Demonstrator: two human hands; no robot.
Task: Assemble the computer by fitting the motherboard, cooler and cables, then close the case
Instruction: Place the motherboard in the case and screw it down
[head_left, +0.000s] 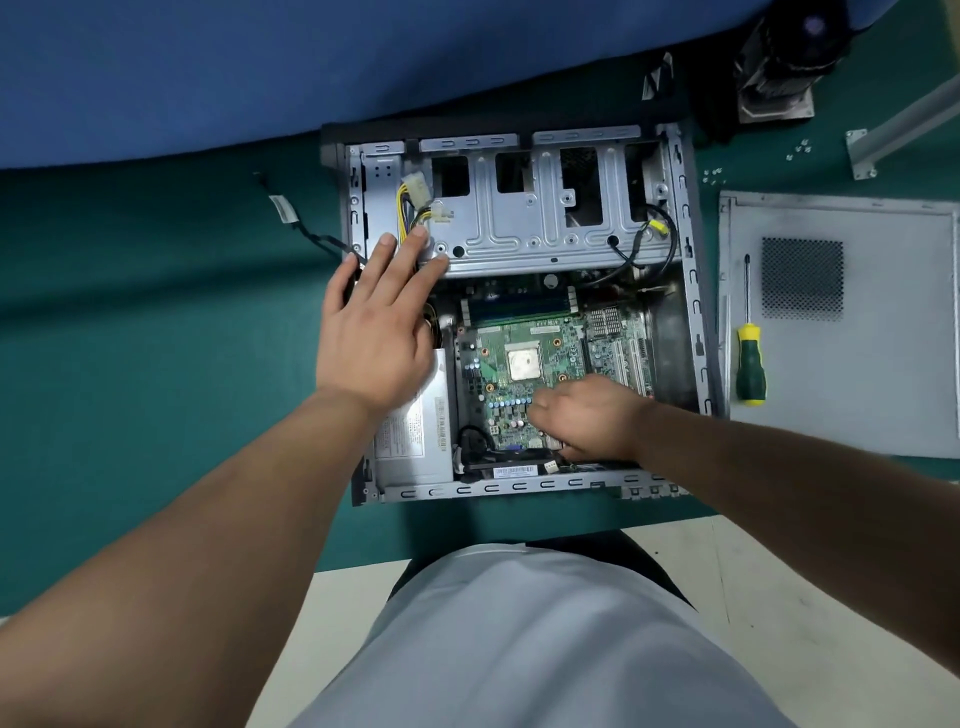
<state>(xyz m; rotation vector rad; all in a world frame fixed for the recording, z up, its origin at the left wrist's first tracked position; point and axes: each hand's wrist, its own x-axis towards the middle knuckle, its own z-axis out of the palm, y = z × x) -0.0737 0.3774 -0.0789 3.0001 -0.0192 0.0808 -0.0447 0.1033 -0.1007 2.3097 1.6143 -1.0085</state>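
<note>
An open grey computer case (688, 270) lies on the green table. The green motherboard (519, 332) sits inside it, its bare CPU (523, 364) showing. My left hand (376, 332) is spread flat, fingers apart, resting on the drive cage (519, 223) corner and above the power supply (415, 441), beside the yellow power cables (410, 205). My right hand (589, 415) is curled down on the board's near right corner; its fingertips are hidden, so what they pinch is unclear. The cooler (779, 57) stands at the far right.
The grey side panel (883, 364) lies right of the case with a green-yellow screwdriver (749, 358) on its left edge. Loose screws (714, 175) and a metal bracket (893, 130) lie behind it. A black cable (311, 234) trails left of the case. Blue cloth covers the far side.
</note>
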